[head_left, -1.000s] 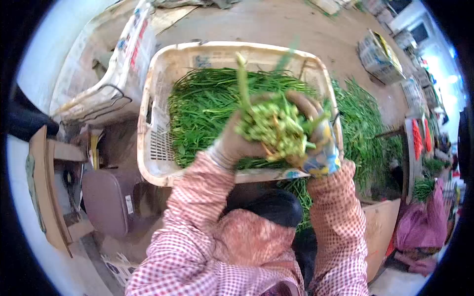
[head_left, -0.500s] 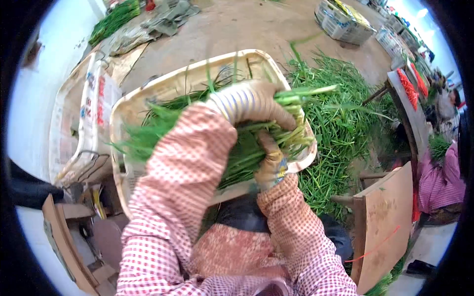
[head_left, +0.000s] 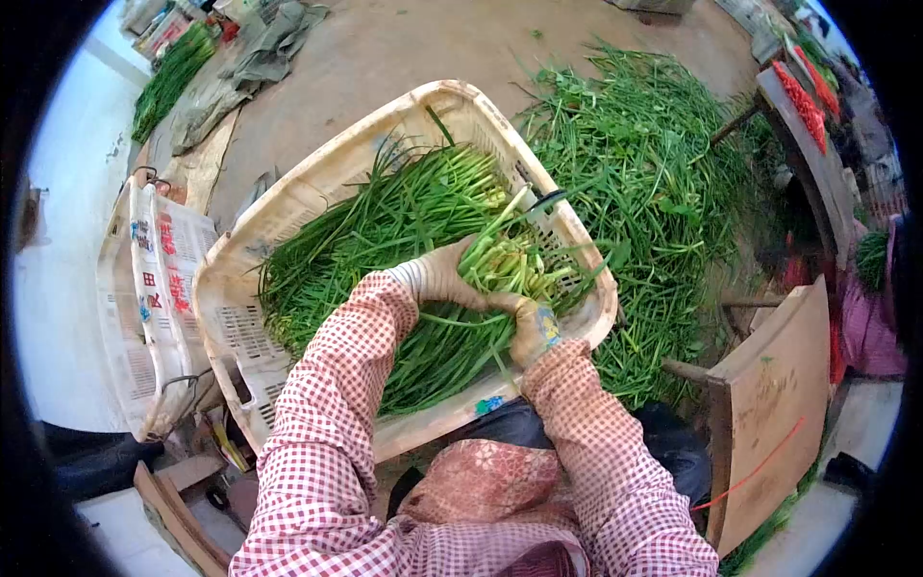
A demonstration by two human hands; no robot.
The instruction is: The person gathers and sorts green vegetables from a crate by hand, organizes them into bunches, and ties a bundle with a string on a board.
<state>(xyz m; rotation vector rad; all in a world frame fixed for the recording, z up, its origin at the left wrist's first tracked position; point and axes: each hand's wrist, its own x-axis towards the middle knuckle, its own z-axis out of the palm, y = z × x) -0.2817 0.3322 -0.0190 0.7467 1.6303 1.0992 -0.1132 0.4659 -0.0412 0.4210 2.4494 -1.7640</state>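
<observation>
A bunch of long green chive-like stalks [head_left: 508, 264] is held over the right part of a cream plastic crate [head_left: 524, 154], pale cut ends pointing up and right. My gloved left hand [head_left: 444, 277] is closed around the bunch from the left, thumb side toward the stem ends. My gloved right hand [head_left: 531, 329] grips it from the right, just below the ends, its fingers partly hidden by the stalks. More green stalks [head_left: 361, 236] lie inside the crate, leaves toward the left and pale ends toward the upper right.
Loose greens [head_left: 635, 183] lie heaped on the floor right of the crate. Another white crate [head_left: 178, 288] stands at left by the wall. A board [head_left: 774, 413] stands at lower right. Grey cloth [head_left: 274, 43] lies at upper left. A person's pink sleeve [head_left: 873, 308] shows far right.
My left hand has turned and come down from above the stalks to their left side. My right hand has moved slightly right. The view has shifted, showing more of the crate's contents.
</observation>
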